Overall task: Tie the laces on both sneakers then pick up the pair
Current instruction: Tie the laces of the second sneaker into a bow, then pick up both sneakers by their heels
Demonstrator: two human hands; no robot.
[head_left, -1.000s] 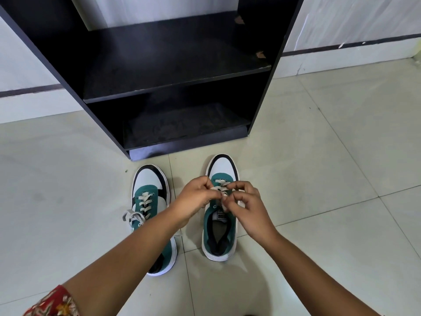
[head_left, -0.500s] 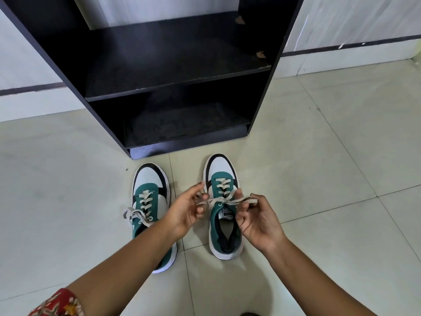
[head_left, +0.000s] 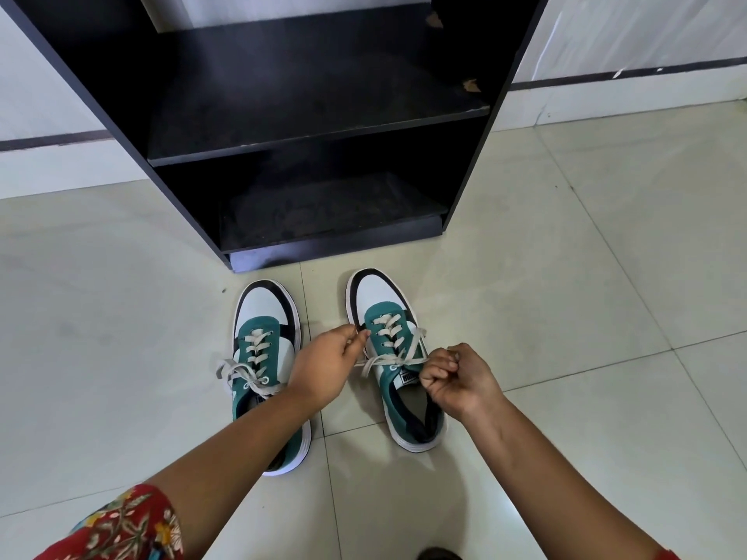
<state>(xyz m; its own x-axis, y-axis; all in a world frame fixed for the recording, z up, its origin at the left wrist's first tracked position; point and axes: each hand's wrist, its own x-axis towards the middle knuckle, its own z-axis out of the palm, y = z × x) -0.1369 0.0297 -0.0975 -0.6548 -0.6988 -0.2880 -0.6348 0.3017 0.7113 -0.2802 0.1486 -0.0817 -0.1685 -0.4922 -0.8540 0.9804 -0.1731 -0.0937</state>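
Two green, white and black sneakers stand side by side on the tiled floor, toes toward a shelf. The left sneaker (head_left: 264, 345) has its cream laces in a bow at its left side; my left forearm hides its heel. The right sneaker (head_left: 390, 349) has its lace (head_left: 388, 359) crossed over the tongue and pulled out to both sides. My left hand (head_left: 327, 365) pinches one lace end just left of that shoe. My right hand (head_left: 456, 377) is closed on the other end over the shoe's right side.
A black open shelf unit (head_left: 307, 127) stands right behind the sneakers' toes, with two bare boards. Pale floor tiles (head_left: 586, 276) spread to both sides. A white wall with a dark stripe (head_left: 52, 139) runs behind.
My hands were together over the right sneaker's laces; they have drawn apart sideways, pulling the lace ends out and tight across the tongue. The right sneaker has shifted slightly.
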